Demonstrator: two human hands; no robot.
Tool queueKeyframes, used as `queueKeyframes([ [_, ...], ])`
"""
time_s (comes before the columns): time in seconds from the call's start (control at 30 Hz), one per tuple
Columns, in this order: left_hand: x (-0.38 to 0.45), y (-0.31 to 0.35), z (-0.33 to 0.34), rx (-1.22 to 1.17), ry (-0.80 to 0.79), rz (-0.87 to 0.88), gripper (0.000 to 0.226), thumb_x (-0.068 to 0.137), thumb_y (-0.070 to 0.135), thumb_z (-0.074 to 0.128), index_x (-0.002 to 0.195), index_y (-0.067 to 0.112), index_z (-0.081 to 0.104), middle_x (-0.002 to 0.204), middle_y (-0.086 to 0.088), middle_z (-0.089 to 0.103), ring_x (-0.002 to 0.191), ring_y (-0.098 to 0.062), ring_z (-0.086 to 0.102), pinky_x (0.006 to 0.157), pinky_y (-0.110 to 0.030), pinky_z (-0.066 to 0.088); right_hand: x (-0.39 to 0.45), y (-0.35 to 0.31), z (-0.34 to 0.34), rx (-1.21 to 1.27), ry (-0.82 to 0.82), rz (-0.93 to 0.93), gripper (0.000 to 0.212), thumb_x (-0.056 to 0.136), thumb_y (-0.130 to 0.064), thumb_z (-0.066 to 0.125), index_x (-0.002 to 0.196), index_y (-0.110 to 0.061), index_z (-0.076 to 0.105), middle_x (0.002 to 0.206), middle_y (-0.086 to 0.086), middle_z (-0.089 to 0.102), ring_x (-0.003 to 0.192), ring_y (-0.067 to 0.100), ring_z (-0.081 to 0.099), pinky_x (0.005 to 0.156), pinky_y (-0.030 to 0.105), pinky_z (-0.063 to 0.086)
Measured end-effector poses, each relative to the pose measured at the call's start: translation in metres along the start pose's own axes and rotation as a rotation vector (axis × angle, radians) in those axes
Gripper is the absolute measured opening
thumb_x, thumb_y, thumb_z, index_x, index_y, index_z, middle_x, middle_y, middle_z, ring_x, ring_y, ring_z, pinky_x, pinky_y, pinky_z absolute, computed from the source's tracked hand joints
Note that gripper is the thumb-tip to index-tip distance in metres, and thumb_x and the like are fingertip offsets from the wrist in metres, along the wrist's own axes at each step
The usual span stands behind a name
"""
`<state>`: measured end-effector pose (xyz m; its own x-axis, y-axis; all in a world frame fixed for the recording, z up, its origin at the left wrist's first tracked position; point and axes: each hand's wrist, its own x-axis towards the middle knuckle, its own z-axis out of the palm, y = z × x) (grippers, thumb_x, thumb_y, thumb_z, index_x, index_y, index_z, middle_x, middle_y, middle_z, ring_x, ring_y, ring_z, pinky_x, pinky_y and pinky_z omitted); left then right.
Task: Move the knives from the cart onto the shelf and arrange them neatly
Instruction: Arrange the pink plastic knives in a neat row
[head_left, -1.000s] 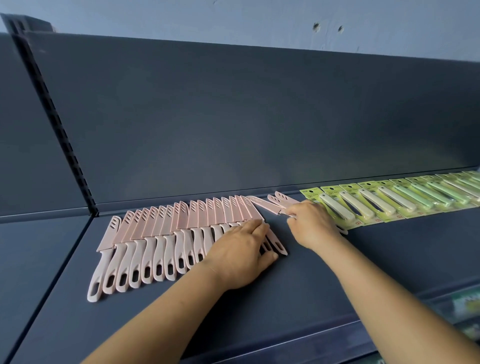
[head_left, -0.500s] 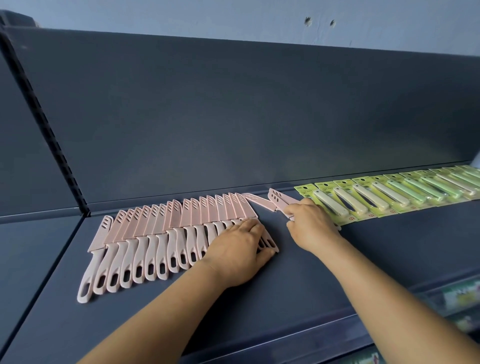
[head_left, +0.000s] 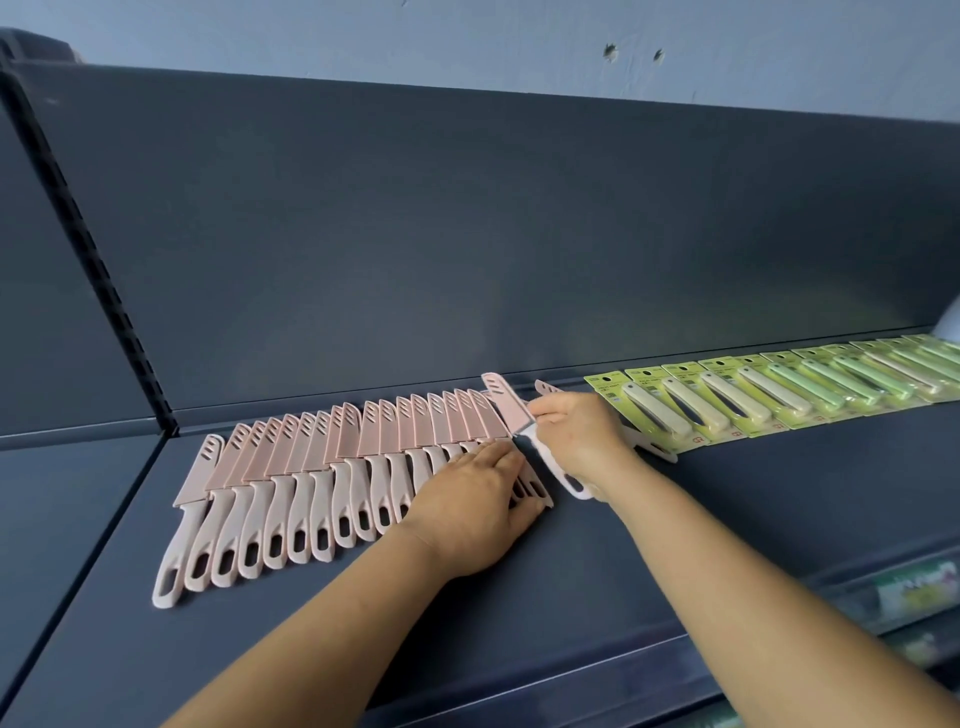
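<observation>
Head view: right hand (head_left: 582, 436) holds pink knife (head_left: 511, 410), sheathed tip pointing up-left.

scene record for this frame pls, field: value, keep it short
setting: dark shelf with a dark back panel
pink knives: row of sheathed pink knives overlapping, handles toward the person
left hand: left hand lies flat on the right end of the row, fingers straight
right hand: right hand pinches one pink knife, lifted and tilted beside the row's end
other stock: green carded packs in a row to the right
task state: held knife not yet laid into the row
</observation>
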<state>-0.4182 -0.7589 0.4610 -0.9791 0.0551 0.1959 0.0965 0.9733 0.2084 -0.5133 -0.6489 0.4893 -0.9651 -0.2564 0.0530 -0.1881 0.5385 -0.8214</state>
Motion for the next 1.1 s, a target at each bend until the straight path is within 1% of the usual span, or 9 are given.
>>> queueKeyframes([
  [0.13, -0.001, 0.000, 0.001, -0.011, 0.003, 0.004, 0.057, 0.094, 0.050, 0.040, 0.140, 0.017, 0.038, 0.149, 0.002, 0.034, 0.136, -0.017, 0.030, 0.110, -0.025, 0.019, 0.005, -0.004, 0.013, -0.027, -0.049, 0.044, 0.038, 0.085, -0.002, 0.048, 0.112, -0.017, 0.069, 0.111, 0.004, 0.068, 0.095, 0.019, 0.061, 0.075, 0.020, 0.043],
  [0.23, -0.001, 0.000, 0.000, -0.011, -0.003, 0.005, 0.056, 0.094, 0.049, 0.041, 0.140, 0.017, 0.038, 0.149, 0.002, 0.034, 0.136, -0.018, 0.031, 0.110, -0.025, 0.019, 0.006, -0.006, 0.015, -0.202, -0.038, -0.006, 0.030, 0.085, -0.003, 0.047, 0.101, -0.011, 0.072, 0.099, 0.010, 0.069, 0.088, 0.028, 0.060, 0.065, 0.026, 0.044],
  [0.3, -0.001, -0.001, -0.001, -0.008, -0.003, 0.006, 0.054, 0.094, 0.049, 0.041, 0.137, 0.016, 0.040, 0.146, 0.001, 0.036, 0.133, -0.019, 0.035, 0.108, -0.026, 0.022, 0.006, -0.005, 0.013, -0.301, -0.023, -0.046, 0.026, 0.087, -0.005, 0.047, 0.096, -0.008, 0.071, 0.090, 0.015, 0.066, 0.088, 0.033, 0.060, 0.071, 0.033, 0.050],
  [0.43, -0.001, -0.001, -0.003, -0.004, 0.014, 0.013, 0.059, 0.094, 0.050, 0.042, 0.140, 0.014, 0.036, 0.150, 0.000, 0.031, 0.136, -0.020, 0.029, 0.109, -0.023, 0.016, 0.011, 0.008, -0.007, -0.489, 0.057, -0.110, 0.031, 0.089, -0.007, 0.046, 0.102, -0.022, 0.071, 0.112, 0.007, 0.061, 0.102, 0.029, 0.055, 0.079, 0.029, 0.048],
  [0.53, 0.002, 0.002, -0.004, 0.012, -0.006, 0.033, 0.067, 0.094, 0.051, 0.041, 0.149, 0.016, 0.023, 0.156, -0.001, 0.021, 0.142, -0.017, 0.019, 0.114, -0.025, 0.011, 0.013, 0.023, -0.023, -0.705, -0.022, -0.125, 0.035, 0.090, -0.007, 0.045, 0.107, -0.027, 0.068, 0.118, 0.005, 0.054, 0.108, 0.027, 0.048, 0.079, 0.026, 0.041],
  [0.67, 0.010, 0.010, -0.003, 0.053, -0.050, 0.058, 0.063, 0.095, 0.052, 0.039, 0.145, 0.017, 0.030, 0.154, -0.001, 0.025, 0.142, -0.019, 0.022, 0.114, -0.029, 0.014, 0.008, 0.035, -0.029, -0.692, -0.021, -0.165, 0.034, 0.092, -0.016, 0.051, 0.122, -0.029, 0.061, 0.127, 0.004, 0.049, 0.116, 0.025, 0.046, 0.095, 0.032, 0.041],
  [0.77, 0.013, 0.013, 0.000, 0.059, -0.058, 0.044, 0.059, 0.094, 0.052, 0.039, 0.142, 0.017, 0.035, 0.152, 0.000, 0.029, 0.141, -0.019, 0.024, 0.113, -0.029, 0.017, 0.008, 0.037, -0.029, -0.703, -0.004, -0.183, 0.035, 0.092, -0.021, 0.052, 0.126, -0.030, 0.057, 0.127, 0.004, 0.050, 0.116, 0.026, 0.046, 0.096, 0.034, 0.041],
  [0.97, 0.013, 0.015, 0.002, 0.010, -0.020, 0.015, 0.053, 0.094, 0.049, 0.041, 0.138, 0.019, 0.038, 0.149, 0.003, 0.032, 0.136, -0.018, 0.031, 0.109, -0.025, 0.020, 0.007, 0.028, -0.025, -0.748, 0.018, -0.151, 0.019, 0.093, -0.019, 0.050, 0.104, -0.023, 0.065, 0.109, 0.006, 0.056, 0.092, 0.026, 0.054, 0.061, 0.024, 0.034],
  [1.1, 0.013, 0.015, 0.002, 0.002, -0.012, 0.041, 0.053, 0.094, 0.046, 0.042, 0.141, 0.021, 0.038, 0.148, 0.004, 0.033, 0.135, -0.017, 0.030, 0.109, -0.025, 0.019, 0.006, 0.021, -0.022, -0.751, 0.023, -0.151, 0.017, 0.088, -0.011, 0.048, 0.076, -0.018, 0.058, 0.085, 0.008, 0.055, 0.077, 0.028, 0.049, 0.054, 0.025, 0.032],
])
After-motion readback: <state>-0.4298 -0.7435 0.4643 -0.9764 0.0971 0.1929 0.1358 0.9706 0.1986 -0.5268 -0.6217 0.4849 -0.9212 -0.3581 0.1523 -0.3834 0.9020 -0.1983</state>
